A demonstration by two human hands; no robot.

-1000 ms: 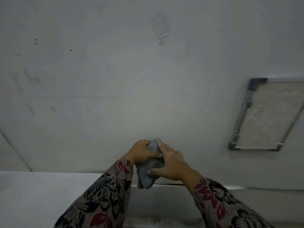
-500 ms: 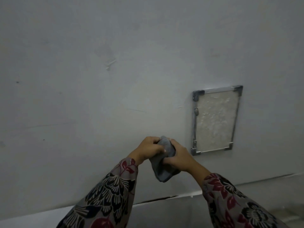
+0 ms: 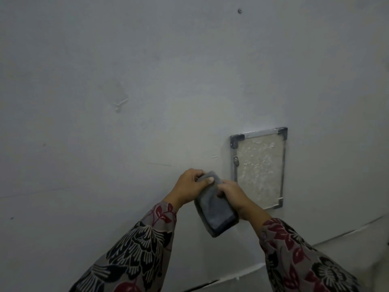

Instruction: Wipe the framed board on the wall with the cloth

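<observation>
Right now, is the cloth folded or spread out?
Folded. The cloth is a thick, compact pad with layered edges, held between the left hand and the right hand.

The wall (image 3: 105,60) is a flat pale grey-white, with one small dark speck (image 3: 239,11) near its top edge. Toward its lower right, the framed board (image 3: 260,167) has a dull silver-grey rim with darker grey corner pieces (image 3: 282,131) round a blotchy panel of off-white and beige. The cloth (image 3: 214,213) is plain slate grey, darker along its edges. The left sleeve (image 3: 139,249) and right sleeve (image 3: 294,253) match — greyish-brown ground, black-and-cream fan-shaped flowers, dark red leaves.
</observation>
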